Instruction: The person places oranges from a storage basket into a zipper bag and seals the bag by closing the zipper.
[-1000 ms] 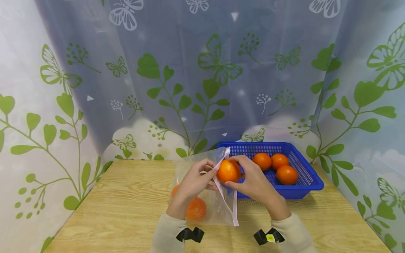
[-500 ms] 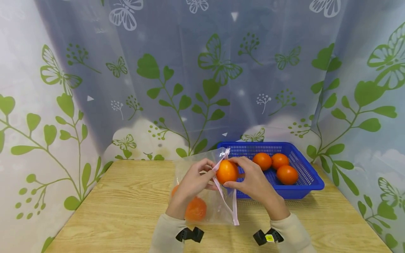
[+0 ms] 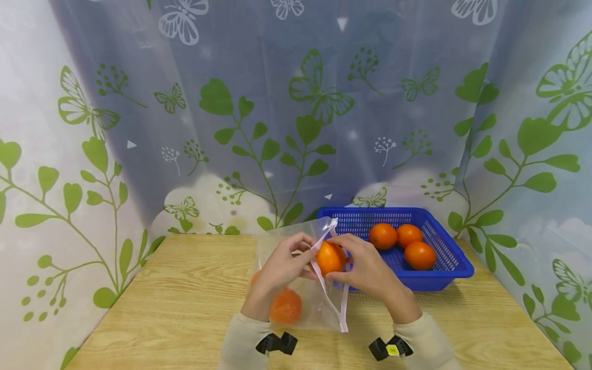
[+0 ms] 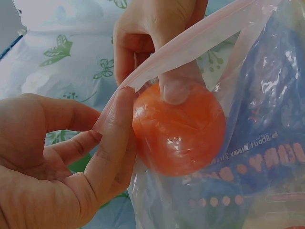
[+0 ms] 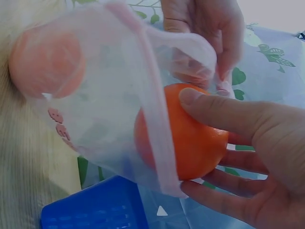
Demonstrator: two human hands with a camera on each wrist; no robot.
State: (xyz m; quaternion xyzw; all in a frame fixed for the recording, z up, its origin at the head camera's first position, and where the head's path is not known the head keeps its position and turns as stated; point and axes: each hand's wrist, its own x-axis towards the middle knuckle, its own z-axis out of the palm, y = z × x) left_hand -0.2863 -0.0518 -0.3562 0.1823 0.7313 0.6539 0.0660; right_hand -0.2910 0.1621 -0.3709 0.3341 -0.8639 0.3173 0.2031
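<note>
My right hand (image 3: 372, 267) grips a round orange (image 3: 330, 259) at the mouth of a clear zip bag (image 3: 319, 311). In the right wrist view the far side of the orange (image 5: 198, 143) sits inside the pink-edged opening, and the thumb and fingers hold its near side. My left hand (image 3: 283, 263) pinches the bag's pink zip edge between thumb and fingers, as the left wrist view shows. Inside the bag, an orange (image 3: 285, 306) lies low on the table, with another partly hidden behind the left wrist.
Behind and to the right stands a blue plastic basket (image 3: 455, 270) holding three oranges (image 3: 420, 255). The wooden table (image 3: 185, 298) extends to the left. A curtain (image 3: 259, 154) with butterflies and leaves encloses the back and sides.
My right hand has moved slightly left and down, carrying the orange further into the bag's mouth. The left hand keeps its pinch on the edge and has barely moved.
</note>
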